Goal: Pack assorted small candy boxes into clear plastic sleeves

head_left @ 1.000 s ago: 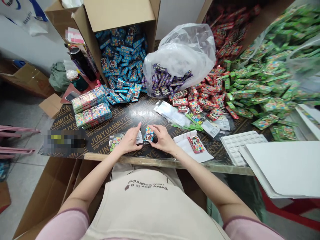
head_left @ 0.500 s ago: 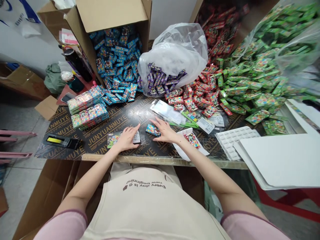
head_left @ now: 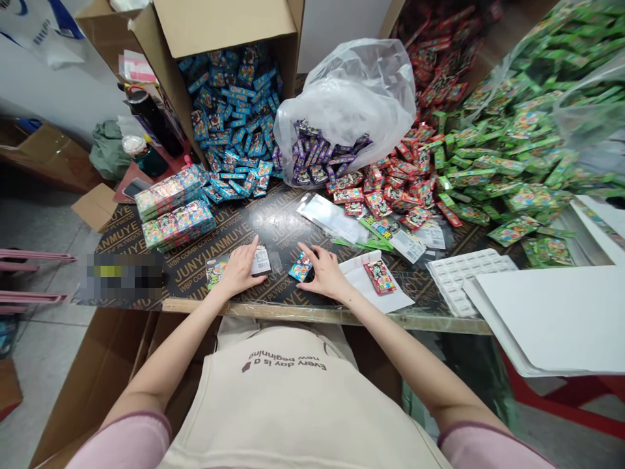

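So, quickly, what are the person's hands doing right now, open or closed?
Left hand: open, at a barcoded packet, not clearly holding it.
Right hand: open, beside a small blue packet, not clearly gripping it.

Black plywood board [head_left: 278, 225] strewn with colourful packets [head_left: 364, 198], clear sleeves [head_left: 329, 218]
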Demonstrator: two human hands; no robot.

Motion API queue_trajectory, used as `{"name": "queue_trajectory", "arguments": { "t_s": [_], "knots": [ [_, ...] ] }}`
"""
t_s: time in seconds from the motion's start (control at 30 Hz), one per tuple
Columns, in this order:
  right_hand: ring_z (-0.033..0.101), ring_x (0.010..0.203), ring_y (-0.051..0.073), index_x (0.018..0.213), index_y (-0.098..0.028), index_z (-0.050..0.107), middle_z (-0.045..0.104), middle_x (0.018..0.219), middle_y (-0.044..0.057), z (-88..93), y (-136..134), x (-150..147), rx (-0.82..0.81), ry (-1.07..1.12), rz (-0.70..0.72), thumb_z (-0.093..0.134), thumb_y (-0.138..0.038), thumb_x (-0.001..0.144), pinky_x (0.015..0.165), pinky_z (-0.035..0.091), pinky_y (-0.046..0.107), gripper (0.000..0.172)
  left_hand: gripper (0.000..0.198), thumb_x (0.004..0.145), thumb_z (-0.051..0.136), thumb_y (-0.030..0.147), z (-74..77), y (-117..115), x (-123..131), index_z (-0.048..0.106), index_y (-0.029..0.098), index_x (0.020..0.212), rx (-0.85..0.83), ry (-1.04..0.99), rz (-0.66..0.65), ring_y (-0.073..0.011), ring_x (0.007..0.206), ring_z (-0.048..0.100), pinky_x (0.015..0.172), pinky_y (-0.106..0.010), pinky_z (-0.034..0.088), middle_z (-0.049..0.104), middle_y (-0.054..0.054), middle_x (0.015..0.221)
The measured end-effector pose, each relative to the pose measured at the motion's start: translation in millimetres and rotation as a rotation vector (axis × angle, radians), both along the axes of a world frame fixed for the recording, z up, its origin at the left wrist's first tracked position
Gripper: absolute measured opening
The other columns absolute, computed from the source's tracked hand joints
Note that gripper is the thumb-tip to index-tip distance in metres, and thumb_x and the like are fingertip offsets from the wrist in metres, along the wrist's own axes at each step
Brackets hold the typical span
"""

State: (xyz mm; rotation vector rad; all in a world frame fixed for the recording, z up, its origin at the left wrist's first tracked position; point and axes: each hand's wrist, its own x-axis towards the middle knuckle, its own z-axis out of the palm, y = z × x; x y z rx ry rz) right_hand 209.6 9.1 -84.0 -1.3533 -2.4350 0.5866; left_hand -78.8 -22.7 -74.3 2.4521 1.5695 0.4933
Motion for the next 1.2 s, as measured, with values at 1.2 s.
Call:
{"name": "queue_trajectory", "arguments": {
  "t_s": [1.2],
  "knots": [
    [0.050, 0.106, 0.034, 0.136, -0.007, 0.044, 0.060, 0.112, 0.022, 29.6, 220, 19, 0.311, 0.016, -0.516, 0.055, -0.029, 0.084, 0.091, 0.034, 0.050, 0.058, 0.072, 0.074, 0.071, 0.040, 13.8, 32, 76, 0.043, 0.034, 0.139, -0.145, 0.295, -0.237, -0.0351, 0.111, 0.047, 0.086, -0.048, 0.044, 0.048, -0.016, 0.126]
  ]
}}
